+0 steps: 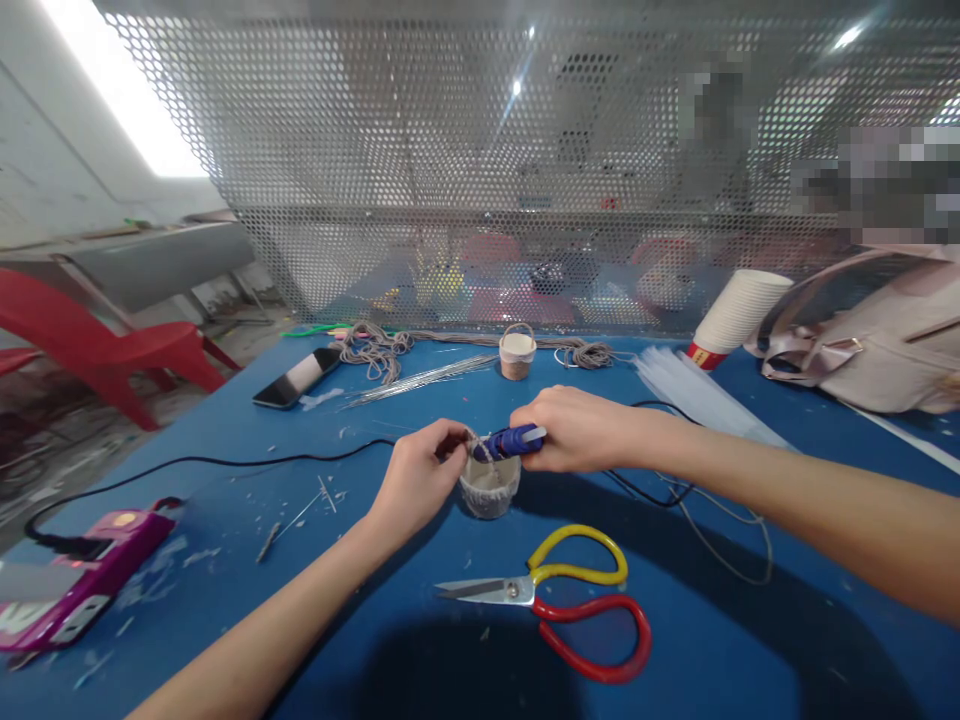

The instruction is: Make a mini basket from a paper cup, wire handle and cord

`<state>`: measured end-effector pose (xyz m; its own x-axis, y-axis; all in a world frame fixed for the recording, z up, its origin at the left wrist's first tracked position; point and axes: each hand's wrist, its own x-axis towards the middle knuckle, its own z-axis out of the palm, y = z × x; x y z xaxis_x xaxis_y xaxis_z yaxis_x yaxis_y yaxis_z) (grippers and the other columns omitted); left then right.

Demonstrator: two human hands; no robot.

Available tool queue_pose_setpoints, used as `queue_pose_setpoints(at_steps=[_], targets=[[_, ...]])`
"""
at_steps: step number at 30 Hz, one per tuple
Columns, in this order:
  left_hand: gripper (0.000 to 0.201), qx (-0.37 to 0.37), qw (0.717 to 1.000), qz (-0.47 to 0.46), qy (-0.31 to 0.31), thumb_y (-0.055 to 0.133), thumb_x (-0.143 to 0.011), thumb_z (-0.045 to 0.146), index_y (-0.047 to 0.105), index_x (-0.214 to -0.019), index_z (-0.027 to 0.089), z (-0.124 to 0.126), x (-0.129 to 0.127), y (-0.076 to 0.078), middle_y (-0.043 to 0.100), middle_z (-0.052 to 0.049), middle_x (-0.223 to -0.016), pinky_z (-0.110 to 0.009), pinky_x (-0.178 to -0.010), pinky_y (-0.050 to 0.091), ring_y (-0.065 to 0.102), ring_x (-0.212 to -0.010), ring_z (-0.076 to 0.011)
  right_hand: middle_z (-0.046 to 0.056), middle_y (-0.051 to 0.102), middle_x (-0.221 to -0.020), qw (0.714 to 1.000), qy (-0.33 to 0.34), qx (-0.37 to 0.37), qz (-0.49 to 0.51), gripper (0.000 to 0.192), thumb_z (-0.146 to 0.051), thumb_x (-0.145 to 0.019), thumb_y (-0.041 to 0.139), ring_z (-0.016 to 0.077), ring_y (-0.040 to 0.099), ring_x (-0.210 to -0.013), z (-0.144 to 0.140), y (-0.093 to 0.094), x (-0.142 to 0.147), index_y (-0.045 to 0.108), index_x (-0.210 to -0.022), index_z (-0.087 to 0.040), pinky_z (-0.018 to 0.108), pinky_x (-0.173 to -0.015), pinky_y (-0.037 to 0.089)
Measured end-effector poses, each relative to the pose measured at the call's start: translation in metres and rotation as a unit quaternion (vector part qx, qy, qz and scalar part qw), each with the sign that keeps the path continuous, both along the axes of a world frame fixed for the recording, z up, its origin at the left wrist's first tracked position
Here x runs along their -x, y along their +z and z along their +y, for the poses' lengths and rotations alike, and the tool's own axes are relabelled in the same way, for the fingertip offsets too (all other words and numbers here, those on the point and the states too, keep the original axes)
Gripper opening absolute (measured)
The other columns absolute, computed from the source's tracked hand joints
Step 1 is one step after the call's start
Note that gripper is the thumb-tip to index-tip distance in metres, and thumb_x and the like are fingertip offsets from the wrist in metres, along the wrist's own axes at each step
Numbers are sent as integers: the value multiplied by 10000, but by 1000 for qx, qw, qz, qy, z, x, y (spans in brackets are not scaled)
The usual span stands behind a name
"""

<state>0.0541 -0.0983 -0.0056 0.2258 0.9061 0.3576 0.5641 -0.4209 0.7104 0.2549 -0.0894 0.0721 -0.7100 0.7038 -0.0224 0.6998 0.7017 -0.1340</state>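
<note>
In my right hand (559,428) is a blue hot glue gun (514,440), a whitish glue stick poking from its rear end. Its front is over a small cord-wrapped cup (489,488) on the blue table. My left hand (427,460) is closed at the cup's left rim, thumb and fingertips pinching a piece of twisted cord (480,447) that arches across the cup's mouth. The glue gun's nozzle is hidden near these fingertips. Scissors (517,590) with one yellow and one red handle lie just in front of the cup, blades slightly apart.
A small finished-looking basket (517,355) stands behind, near grey cord (375,350) and thin wires (427,380). A phone (296,378) and purple power strip (97,570) lie left. Stacked paper cups (739,315), clear glue sticks (697,395) and a bag (877,330) are right. A perforated metal screen (450,170) borders the back.
</note>
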Motion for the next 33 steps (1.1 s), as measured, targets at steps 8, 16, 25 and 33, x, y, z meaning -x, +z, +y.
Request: queue_pose_setpoints(at_steps=[8, 16, 25, 33], targets=[[163, -18, 1000, 9, 4, 489, -719, 138, 644, -749, 179, -1, -2, 6, 677, 2, -652, -223, -565, 457, 583, -572, -122, 41, 616, -638, 999, 4, -26, -37, 94, -248, -741, 570, 137, 497, -530, -4, -2, 7, 617, -720, -169, 264, -463, 166], [169, -20, 1000, 21, 4, 484, -733, 143, 648, -762, 174, -3, -2, 7, 687, -10, -689, -232, -589, 456, 595, -602, -130, 41, 602, -632, 998, -17, -36, -43, 114, -259, -755, 560, 132, 488, -525, -11, 1, 5, 623, -740, -165, 264, -466, 163], [156, -21, 999, 26, 1, 489, -750, 161, 641, -778, 183, -4, -1, 6, 686, -5, -690, -235, -580, 461, 606, -609, -135, -51, 418, -507, 994, -48, 25, 100, 85, -163, -689, 575, 77, 294, -485, -14, 2, -12, 531, -617, -161, 241, -480, 216], [148, -43, 998, 50, -7, 484, -760, 165, 627, -763, 200, -3, 0, 5, 705, -1, -716, -236, -597, 472, 615, -607, -132, -54, 406, -522, 915, -195, 152, 319, 160, -251, -715, 552, 82, 344, -491, -26, -7, -33, 483, -590, -180, 219, -454, 281]])
